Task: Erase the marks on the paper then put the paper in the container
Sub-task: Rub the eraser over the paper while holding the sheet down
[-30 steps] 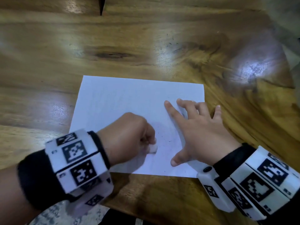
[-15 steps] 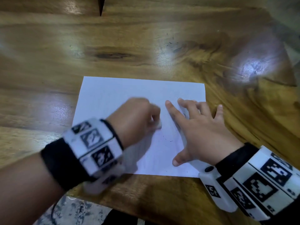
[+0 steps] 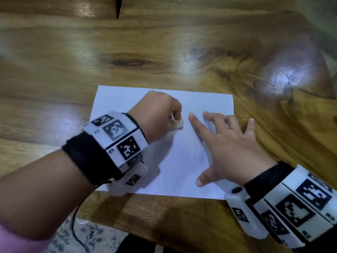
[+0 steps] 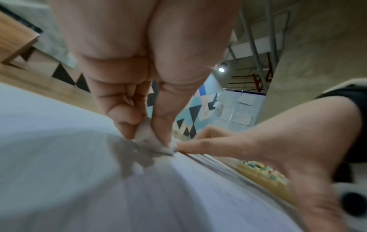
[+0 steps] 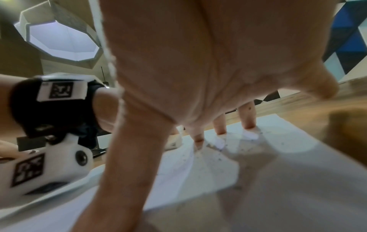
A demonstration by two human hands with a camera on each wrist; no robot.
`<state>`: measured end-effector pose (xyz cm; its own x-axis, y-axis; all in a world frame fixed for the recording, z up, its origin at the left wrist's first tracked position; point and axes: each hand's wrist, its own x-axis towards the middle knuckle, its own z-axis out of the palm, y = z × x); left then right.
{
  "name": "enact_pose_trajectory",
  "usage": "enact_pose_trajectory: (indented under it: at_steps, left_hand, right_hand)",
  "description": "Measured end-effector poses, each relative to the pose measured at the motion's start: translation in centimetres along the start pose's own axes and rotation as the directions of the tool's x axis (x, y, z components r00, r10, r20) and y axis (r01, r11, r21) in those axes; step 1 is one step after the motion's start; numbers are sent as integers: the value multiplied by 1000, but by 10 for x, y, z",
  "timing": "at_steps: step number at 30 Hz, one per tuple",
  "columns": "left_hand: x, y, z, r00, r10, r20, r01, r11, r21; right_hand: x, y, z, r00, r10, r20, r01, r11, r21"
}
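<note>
Head view: paper [image 3: 127, 99] flat on table [image 3: 73, 52], right hand [image 3: 231, 150] spread wide, straight fingers [image 3: 196, 123] pressing to stop sliding. Left hand [image 3: 156, 114] curled, pinching eraser [image 3: 177, 125] down on paper, just beside right pointer finger. Faint marks [image 3: 189, 157] lower, maybe crumbs. No container in view.

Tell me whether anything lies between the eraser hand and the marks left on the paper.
Nothing visible does. The left hand pinches the eraser on the paper; faint marks lie on bare sheet nearer the person. The right hand presses beside them.
</note>
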<state>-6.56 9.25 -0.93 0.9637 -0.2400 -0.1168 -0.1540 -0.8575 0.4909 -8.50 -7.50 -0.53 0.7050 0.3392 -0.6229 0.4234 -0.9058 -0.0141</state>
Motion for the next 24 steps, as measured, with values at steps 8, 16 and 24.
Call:
enact_pose_trajectory:
  at_steps: [8, 16, 24]
  left_hand:
    - [-75, -3, 17, 979, 50, 198, -8, 978, -208]
    - [-40, -9, 8, 999, 2, 40, 1, 996, -89]
    - [-40, -9, 4, 999, -12, 44, 15, 997, -72]
  right_hand:
    - [1, 0, 1, 1000, 3, 3, -3, 1000, 3]
    - [1, 0, 0, 1000, 10, 15, -10, 1000, 9]
    - [1, 0, 1, 1000, 8, 12, -8, 1000, 10]
